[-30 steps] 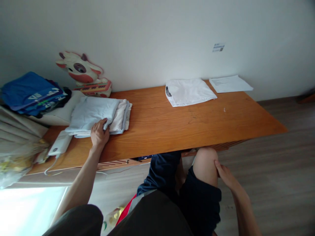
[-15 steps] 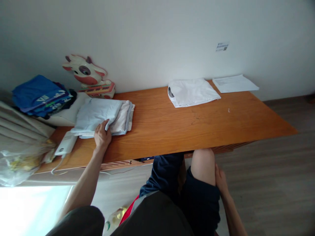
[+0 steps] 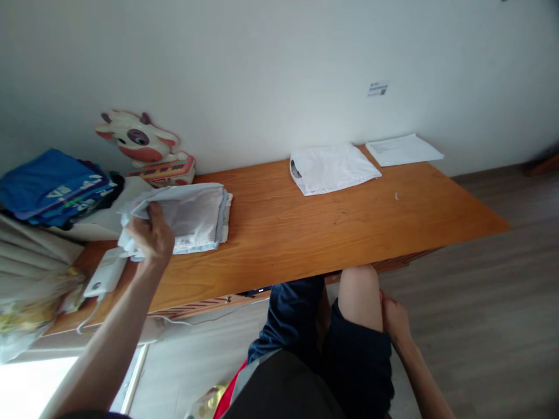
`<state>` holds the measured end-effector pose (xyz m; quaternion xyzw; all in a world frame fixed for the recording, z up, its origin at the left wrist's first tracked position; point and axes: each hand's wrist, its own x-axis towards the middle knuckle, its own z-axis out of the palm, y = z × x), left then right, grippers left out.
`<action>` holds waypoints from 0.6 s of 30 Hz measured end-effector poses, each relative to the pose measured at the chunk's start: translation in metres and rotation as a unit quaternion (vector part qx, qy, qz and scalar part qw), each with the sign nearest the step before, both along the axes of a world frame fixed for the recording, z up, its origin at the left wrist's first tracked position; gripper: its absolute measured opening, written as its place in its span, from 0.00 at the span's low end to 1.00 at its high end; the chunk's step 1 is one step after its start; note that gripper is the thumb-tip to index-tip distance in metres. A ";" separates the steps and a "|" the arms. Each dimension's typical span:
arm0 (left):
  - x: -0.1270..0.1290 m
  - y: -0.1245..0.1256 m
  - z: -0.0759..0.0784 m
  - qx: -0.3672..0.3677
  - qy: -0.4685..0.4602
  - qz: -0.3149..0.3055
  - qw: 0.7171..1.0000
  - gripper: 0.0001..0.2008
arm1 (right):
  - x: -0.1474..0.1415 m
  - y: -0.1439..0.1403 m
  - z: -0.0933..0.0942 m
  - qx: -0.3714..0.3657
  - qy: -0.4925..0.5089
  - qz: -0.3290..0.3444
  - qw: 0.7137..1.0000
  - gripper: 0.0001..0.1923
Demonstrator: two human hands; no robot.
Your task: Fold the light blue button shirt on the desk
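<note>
The left hand (image 3: 151,235) is closed around a pale blue cloth (image 3: 125,238) at the left end of a stack of folded clothes (image 3: 198,218). The stack lies near the front edge of a wooden table (image 3: 279,233). The right hand (image 3: 395,317) rests against the knee (image 3: 360,297), well apart from the clothes; whether it grips anything there I cannot tell.

The likeliest trouble is at the stack. With only one hand on it, a sideways pull could drag the lower layers askew, since soft cloth tends to cling to cloth. The held piece could also lose its fold, as its far side seems to have no support.

Just beside the held cloth lies a white plastic device (image 3: 106,272) with a cord (image 3: 89,319) hanging over the table edge (an easy thing to snag). A trailing corner might nudge it, or brush the blue clothes (image 3: 48,186) piled nearby on a pale box (image 3: 116,212). The toy cow (image 3: 140,142) behind the stack could be bumped by a wide swing; the white shirt (image 3: 334,169) lies out of harm's way.
</note>
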<state>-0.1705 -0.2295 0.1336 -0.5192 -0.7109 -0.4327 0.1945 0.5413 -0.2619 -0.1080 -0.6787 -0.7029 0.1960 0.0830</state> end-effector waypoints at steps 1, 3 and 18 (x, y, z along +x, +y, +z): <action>0.034 0.001 0.006 0.027 -0.022 -0.022 0.999 0.25 | -0.001 -0.001 0.000 -0.008 0.002 -0.004 1.000 0.16; 0.117 -0.001 0.007 0.006 -0.051 -0.142 0.988 0.20 | -0.002 -0.005 0.002 -0.026 0.008 -0.012 1.000 0.18; 0.292 -0.044 -0.093 -0.186 -0.134 -0.364 0.903 0.30 | -0.069 -0.061 0.082 0.271 0.239 0.011 0.932 0.13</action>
